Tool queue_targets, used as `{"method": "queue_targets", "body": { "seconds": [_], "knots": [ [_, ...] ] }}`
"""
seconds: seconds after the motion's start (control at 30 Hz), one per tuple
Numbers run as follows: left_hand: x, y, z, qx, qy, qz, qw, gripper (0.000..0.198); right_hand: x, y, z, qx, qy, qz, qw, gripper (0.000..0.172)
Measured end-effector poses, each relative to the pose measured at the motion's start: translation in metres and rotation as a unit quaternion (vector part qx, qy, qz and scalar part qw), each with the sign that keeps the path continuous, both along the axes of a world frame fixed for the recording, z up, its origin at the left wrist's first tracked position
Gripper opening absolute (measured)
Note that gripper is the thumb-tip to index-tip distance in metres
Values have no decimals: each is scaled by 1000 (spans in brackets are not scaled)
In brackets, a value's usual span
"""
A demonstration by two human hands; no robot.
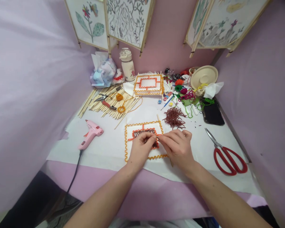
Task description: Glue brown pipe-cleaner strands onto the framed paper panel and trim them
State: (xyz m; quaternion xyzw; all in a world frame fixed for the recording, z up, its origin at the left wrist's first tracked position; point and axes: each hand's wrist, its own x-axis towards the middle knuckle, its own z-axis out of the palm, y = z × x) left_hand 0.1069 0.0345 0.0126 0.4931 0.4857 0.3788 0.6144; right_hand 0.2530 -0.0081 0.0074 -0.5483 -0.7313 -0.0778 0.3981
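A stick frame wrapped in mustard-yellow yarn (pixel 125 144) lies flat on the white sheet in front of me. Inside it sits a smaller rectangle of orange yarn, partly filled with dark brown loops (pixel 142 133). Over that inner rectangle, my left hand (pixel 142 147) is closed, thumb and forefinger pinched. My right hand (pixel 178 145) pinches at its right side, fingertips almost touching the left ones. A tiny dark bit shows between the fingertips, too small to name. A heap of short brown yarn pieces (pixel 174 118) lies just beyond my right hand.
Left lies a pink glue gun (pixel 91 133) with its cord; right, red-handled scissors (pixel 228 156) and a black phone (pixel 212 111). Behind are bamboo sticks (pixel 97 109), pliers (pixel 108 105), a finished-looking yarn frame (pixel 148 84), a bottle (pixel 127 65) and coloured yarn (pixel 188 95). Paper lanterns (pixel 128 22) hang above.
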Motion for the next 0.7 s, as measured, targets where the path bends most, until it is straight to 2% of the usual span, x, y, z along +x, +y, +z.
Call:
{"method": "queue_targets", "body": {
  "seconds": [0.1, 0.17, 0.2, 0.27, 0.33, 0.4, 0.5, 0.7],
  "knots": [
    [-6, 4, 3, 39, 46, -30, 998, 19, 1, 0, -1, -10, 32, -7, 999, 12],
    [-15, 13, 6, 124, 124, -44, 984, 19, 2, 0, -2, -27, 57, -20, 998, 12],
    [-22, 19, 8, 184, 177, -45, 966, 20, 4, 1, -3, -36, 67, -29, 997, 12],
    [-36, 35, 11, 304, 282, -46, 909, 22, 7, 3, -6, -58, 83, -47, 994, 13],
    [-50, 53, 10, 356, 371, -64, 855, 25, 11, 6, -10, -85, 95, -63, 990, 12],
    [-59, 68, 7, 359, 444, -89, 816, 28, 13, 9, -13, -119, 103, -69, 985, 11],
    [-65, 78, 0, 347, 497, -135, 784, 30, 15, 11, -18, -163, 106, -63, 979, 11],
    [-65, 57, 5, 339, 556, -148, 744, 31, 19, 13, -16, -163, 111, -84, 977, 11]
  ]
}}
